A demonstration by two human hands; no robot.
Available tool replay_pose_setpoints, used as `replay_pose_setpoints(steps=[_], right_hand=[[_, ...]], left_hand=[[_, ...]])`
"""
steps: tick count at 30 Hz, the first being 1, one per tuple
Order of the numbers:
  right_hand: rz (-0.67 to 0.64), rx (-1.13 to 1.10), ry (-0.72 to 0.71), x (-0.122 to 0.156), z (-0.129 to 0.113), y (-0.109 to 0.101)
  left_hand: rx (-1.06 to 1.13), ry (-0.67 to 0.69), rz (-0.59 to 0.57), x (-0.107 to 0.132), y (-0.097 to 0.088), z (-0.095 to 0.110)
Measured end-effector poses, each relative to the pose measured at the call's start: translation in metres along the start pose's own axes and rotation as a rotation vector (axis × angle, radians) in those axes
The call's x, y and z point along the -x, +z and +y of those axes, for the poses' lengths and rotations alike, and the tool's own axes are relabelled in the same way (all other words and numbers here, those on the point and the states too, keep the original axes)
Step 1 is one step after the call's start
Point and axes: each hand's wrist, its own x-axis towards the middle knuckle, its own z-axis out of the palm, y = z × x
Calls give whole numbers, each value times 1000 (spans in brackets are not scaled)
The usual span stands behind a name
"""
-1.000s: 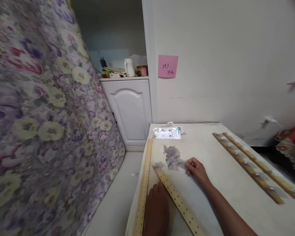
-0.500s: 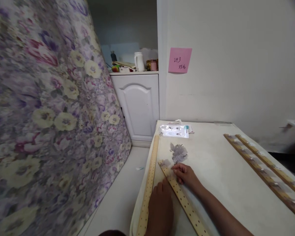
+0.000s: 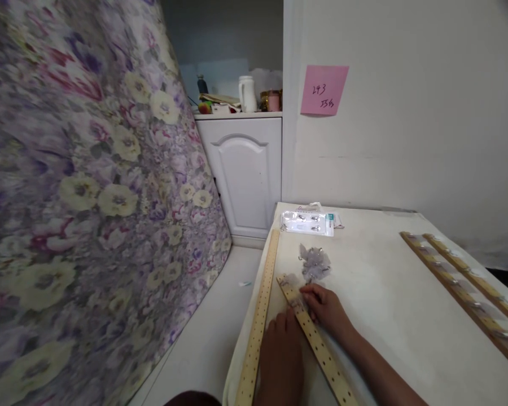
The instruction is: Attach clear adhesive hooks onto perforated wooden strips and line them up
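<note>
My left hand (image 3: 281, 358) lies flat on the white table (image 3: 376, 293), pressing down beside a perforated wooden strip (image 3: 319, 352) that runs diagonally. My right hand (image 3: 327, 309) has its fingers curled and pinched on the upper end of that strip, near a small clear hook piece whose hold I cannot make out. A little pile of clear adhesive hooks (image 3: 315, 262) sits just beyond my right hand. A second perforated strip (image 3: 260, 316) lies along the table's left edge.
A clear blister pack (image 3: 307, 221) lies at the table's far left corner. Two wooden strips with hooks (image 3: 461, 296) lie at the right. A flowered cloth surface (image 3: 80, 197) leans at the left. Behind stand a white cabinet (image 3: 245, 169) and a pink note (image 3: 324, 90) on the wall.
My right hand moved from beside the pile of hooks onto the upper end of the diagonal strip. The camera view shifted left; my left hand stayed put.
</note>
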Motion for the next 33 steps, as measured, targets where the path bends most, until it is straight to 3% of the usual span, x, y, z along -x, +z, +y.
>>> replay_pose_setpoints(steps=[13, 33], right_hand=[[49, 216, -129, -3, 7, -4], [37, 155, -125, -5, 11, -3]], left_hand=[[-111, 17, 114, -3, 11, 3], [-179, 64, 264, 0, 19, 3]])
